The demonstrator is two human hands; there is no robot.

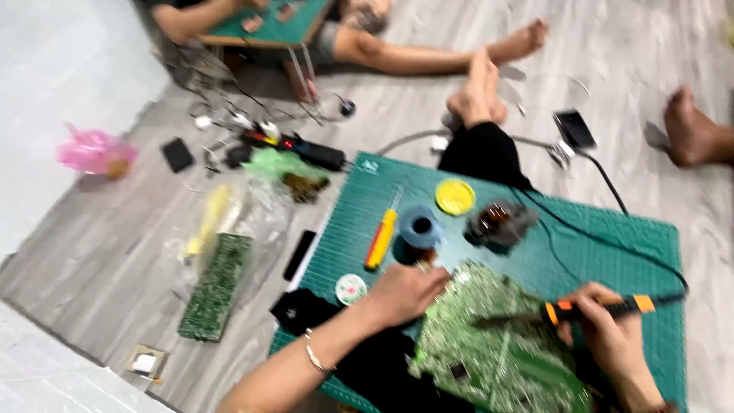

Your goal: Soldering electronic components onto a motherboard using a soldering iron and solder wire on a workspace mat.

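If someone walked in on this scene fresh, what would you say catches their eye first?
Most striking is the large green circuit board on the teal cutting mat, with the right hand holding an orange-and-black soldering iron over it and the left hand resting at its upper left edge. Behind it on the mat lie a yellow screwdriver and a yellow round tin. Far left on the floor sits a pink bag.

Yellow screwdriver (381,239), yellow tin (455,196), pink bag (93,151).

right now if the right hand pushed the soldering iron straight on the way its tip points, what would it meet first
Probably the left hand: the soldering iron in the right hand points left across the green circuit board toward it, though blur hides its height.
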